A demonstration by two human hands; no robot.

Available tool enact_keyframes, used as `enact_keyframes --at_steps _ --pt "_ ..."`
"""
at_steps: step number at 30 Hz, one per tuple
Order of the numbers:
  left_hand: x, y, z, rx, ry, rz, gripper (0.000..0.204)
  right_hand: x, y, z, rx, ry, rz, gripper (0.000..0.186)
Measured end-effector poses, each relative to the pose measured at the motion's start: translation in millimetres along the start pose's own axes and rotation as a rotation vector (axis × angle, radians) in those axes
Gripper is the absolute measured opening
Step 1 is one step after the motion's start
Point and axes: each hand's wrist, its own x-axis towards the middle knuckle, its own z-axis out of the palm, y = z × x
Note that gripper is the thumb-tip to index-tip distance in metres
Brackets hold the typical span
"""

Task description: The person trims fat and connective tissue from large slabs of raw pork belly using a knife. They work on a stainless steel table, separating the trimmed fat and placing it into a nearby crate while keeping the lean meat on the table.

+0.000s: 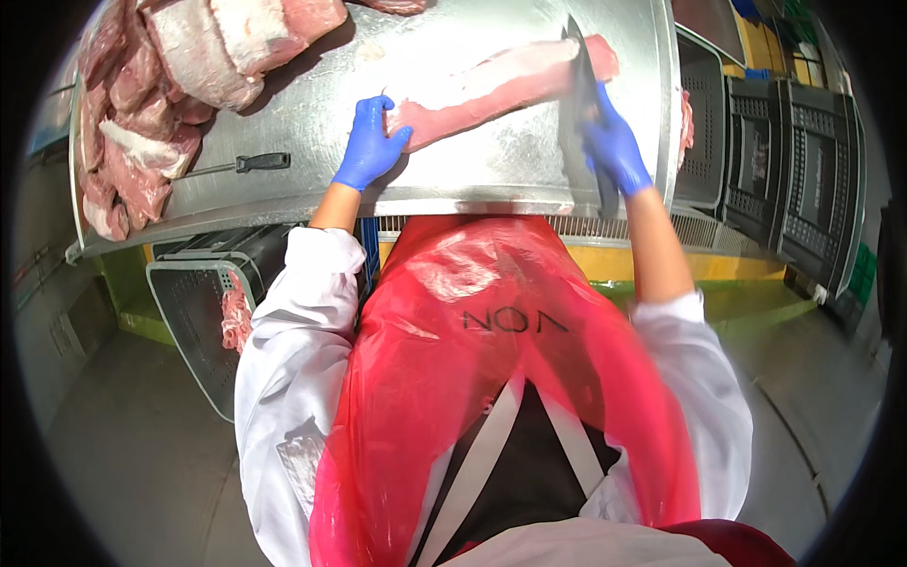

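Head view, nearest first: a red, translucent apron [510,293] with dark marking covers the wearer's front; white sleeves [293,359] flank it, with bare forearms beyond the cuffs. Below the table's near edge, to the left, a grey crate [194,312] stands tilted in the picture, pink trimmings [235,319] inside it.

On the metal table [293,118], the blue-gloved left hand [370,142] is at the left end of a strip [496,90] of meat. Its thumb touches that end; thumb and forefinger stand apart, and whether they pinch the meat cannot be told. The strip lies obliquely across the table, its right end farther off, pink along the near side and pale along much of the far side.

The blue-gloved right hand [614,146], just beyond the table's near edge, has its fingers wrapped around a knife [582,71]. The blade points away from the wearer and overlaps the strip near its right end; contact with the meat cannot be confirmed. The hand and lower blade are blurred.

Left of the left hand lies a black-handled tool [263,163], its shaft directed toward a heap of meat cuts [142,85] at the table's left. Dark crates [817,180] stand off the right side.
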Motion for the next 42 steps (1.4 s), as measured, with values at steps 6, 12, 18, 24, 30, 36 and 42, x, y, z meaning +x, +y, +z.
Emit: enact_keyframes --at_steps 6,12,18,24,30,36,42 --pt "-17.4 19.8 5.4 0.024 -0.164 0.005 0.041 -77.8 1.1 9.2 0.162 -0.101 0.122 0.078" --pt "68.5 138.8 33.5 0.282 -0.229 0.192 0.045 -108.2 39.3 -56.8 0.295 -0.036 0.004 0.083" --pt "184.0 206.0 138.4 0.22 -0.22 -0.005 0.05 -17.9 51.8 -79.7 0.443 0.127 -0.126 0.083" --pt "202.9 179.8 130.9 0.076 -0.234 -0.072 0.032 41.0 35.2 -40.5 0.428 0.033 -0.134 0.082" --pt "203.4 183.2 137.5 -0.132 -0.226 -0.17 0.019 84.3 6.7 -18.2 0.209 -0.244 -0.106 0.077" --pt "206.6 176.0 138.6 -0.068 -0.158 -0.139 0.03 43.2 -5.5 -33.2 0.071 -0.352 -0.105 0.079" --pt "220.7 156.3 130.0 0.063 -0.131 -0.033 0.03 19.0 -8.0 -30.4 0.07 -0.411 -0.086 0.08"
